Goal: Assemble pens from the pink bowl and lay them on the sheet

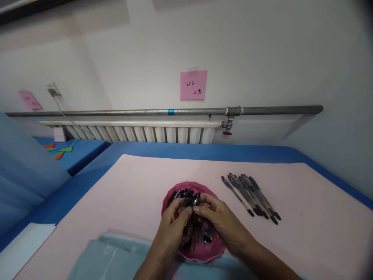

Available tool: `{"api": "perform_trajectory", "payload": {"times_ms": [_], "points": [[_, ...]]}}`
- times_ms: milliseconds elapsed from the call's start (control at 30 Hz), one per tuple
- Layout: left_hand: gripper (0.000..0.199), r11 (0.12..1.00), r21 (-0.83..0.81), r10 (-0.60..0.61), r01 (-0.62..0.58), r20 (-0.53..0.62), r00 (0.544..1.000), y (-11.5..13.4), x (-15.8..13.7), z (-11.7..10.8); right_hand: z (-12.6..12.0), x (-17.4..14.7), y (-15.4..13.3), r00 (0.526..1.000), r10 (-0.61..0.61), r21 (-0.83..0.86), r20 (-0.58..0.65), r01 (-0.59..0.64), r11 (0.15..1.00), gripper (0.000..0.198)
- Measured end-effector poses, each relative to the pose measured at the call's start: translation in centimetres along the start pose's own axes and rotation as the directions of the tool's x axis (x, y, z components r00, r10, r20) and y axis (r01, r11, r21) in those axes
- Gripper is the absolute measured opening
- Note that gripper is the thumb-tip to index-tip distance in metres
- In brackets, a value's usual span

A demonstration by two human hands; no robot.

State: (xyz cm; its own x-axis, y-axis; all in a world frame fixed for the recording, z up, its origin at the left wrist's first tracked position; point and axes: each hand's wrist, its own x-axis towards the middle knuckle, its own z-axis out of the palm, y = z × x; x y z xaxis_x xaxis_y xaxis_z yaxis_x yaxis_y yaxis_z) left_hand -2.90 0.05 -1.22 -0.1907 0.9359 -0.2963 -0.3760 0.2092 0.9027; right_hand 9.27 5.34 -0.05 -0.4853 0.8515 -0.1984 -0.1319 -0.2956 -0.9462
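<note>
Above a pink scalloped bowl point(201, 256), my left hand point(174, 222) and my right hand point(216, 214) meet, fingertips pinched close together. A glossy black pen cap point(197, 198) shows upright at the fingertips of my right hand. My left fingers are closed on a small dark pen part point(188, 200), partly hidden by the fingers. Loose pen parts, black pieces point(180, 193) and clear barrels point(199, 237), lie in the bowl beneath the hands. On the right, several capped black pens point(247, 192) lie side by side in a slanted group.
A pink sheet point(140, 182) covers the blue-edged table point(204, 151). Folded light-blue cloth point(116, 254) lies in front of me, and a white sheet point(27, 243) at left. Behind are a radiator point(157, 134) and a metal pipe point(131, 113). Blue fabric point(23, 171) hangs at left.
</note>
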Motion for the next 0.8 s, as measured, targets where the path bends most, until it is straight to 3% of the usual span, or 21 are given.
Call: {"api": "perform_trajectory", "payload": {"times_ms": [100, 200, 300, 400, 500, 667, 800], "points": [[0.033, 0.999, -0.033, -0.02, 0.021, 0.031, 0.999, 0.0, 0.2, -0.2, 0.2, -0.3, 0.0, 0.999, -0.047, -0.081, -0.012, 0.046, 0.996, 0.009], [0.028, 0.986, -0.161, 0.044, -0.048, -0.029, 0.999, 0.0, 0.5, -0.6, 0.7, -1.0, 0.4, 0.994, -0.088, -0.194, 0.061, 0.098, 0.976, 0.005], [0.027, 0.941, -0.313, 0.101, -0.129, -0.105, 0.989, 0.1, 0.5, -0.6, 1.6, -2.0, 1.5, 0.978, -0.033, -0.296, 0.208, 0.095, 0.95, 0.007], [0.024, 0.915, -0.381, 0.086, -0.132, -0.137, 0.987, 0.2, 0.1, -0.3, 2.6, -2.7, 2.4, 0.976, 0.008, -0.372, 0.216, 0.074, 0.925, 0.013], [0.024, 0.906, -0.407, 0.061, -0.116, -0.146, 0.987, 0.3, -0.3, 0.0, 3.1, -2.7, 2.7, 0.977, -0.032, -0.367, 0.21, 0.109, 0.924, 0.014], [0.028, 0.927, -0.353, 0.066, -0.124, -0.171, 0.983, 0.3, -0.5, 0.3, 3.0, -2.6, 2.5, 0.986, -0.007, -0.284, 0.168, 0.056, 0.957, 0.009], [0.035, 0.954, -0.29, 0.025, -0.071, -0.159, 0.987, 0.1, -0.6, 0.4, 2.3, -2.6, 1.6, 0.991, -0.043, -0.372, 0.126, 0.087, 0.924, 0.007]]}}
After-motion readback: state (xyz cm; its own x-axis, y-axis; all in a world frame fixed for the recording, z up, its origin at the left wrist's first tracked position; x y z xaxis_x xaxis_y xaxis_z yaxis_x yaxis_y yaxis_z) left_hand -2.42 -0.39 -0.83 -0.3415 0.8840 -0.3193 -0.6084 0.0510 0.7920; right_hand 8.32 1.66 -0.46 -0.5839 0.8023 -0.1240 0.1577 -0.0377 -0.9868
